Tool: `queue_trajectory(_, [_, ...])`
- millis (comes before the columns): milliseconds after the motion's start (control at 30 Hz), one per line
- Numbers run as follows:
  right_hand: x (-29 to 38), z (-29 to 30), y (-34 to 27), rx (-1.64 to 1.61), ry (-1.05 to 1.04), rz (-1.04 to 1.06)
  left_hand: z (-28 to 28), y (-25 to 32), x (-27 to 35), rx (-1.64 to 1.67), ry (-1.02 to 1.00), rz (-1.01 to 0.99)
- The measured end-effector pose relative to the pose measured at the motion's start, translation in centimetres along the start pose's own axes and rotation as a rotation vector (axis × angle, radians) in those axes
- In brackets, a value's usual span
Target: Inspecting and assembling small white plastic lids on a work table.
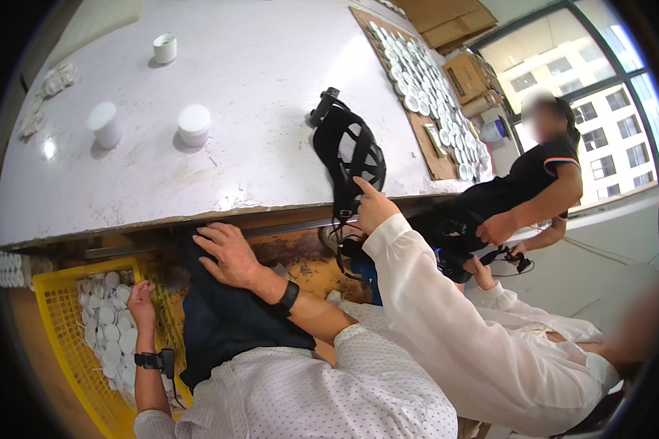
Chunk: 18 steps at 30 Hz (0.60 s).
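My right hand [228,255] rests palm down on my dark-clothed knee, fingers apart and holding nothing. My left hand [141,306] is over the inner edge of a yellow plastic basket [60,324], its fingers curled; whether they grip anything is unclear. White round plastic caps or discs [110,332] lie heaped in the basket. In front of me stands a white table [252,148]. On it are a lidded white jar [193,126], another white jar [105,125] and a short stack of white threaded rings [165,48]. A black head strap with a camera mount [351,148] lies near the table edge.
Beside me, a person in a white blouse [445,329] points a finger at the strap. Another person in black [527,170] handles a small device. Rows of white round parts [417,88] cover a cardboard sheet at the right. White gloves [49,93] lie far left.
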State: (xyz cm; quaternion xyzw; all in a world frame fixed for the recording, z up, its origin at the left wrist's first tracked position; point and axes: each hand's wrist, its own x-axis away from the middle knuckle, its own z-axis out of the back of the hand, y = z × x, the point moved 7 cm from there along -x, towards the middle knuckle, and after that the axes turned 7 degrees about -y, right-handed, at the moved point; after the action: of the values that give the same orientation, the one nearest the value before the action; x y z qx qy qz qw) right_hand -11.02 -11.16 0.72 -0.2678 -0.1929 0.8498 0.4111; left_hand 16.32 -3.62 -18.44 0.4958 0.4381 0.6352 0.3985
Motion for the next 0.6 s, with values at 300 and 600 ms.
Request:
queue_trajectory(300, [0.9,-1.8,0.7,0.029,-0.299,-0.067,-9.9,12.9,2.1,-0.086,-0.240,-0.266])
queue_trajectory(600, [0.9,-1.9,0.9,0.000,-0.258,-0.070,-12.3,14.3,4.7,-0.225,-0.298,-0.306])
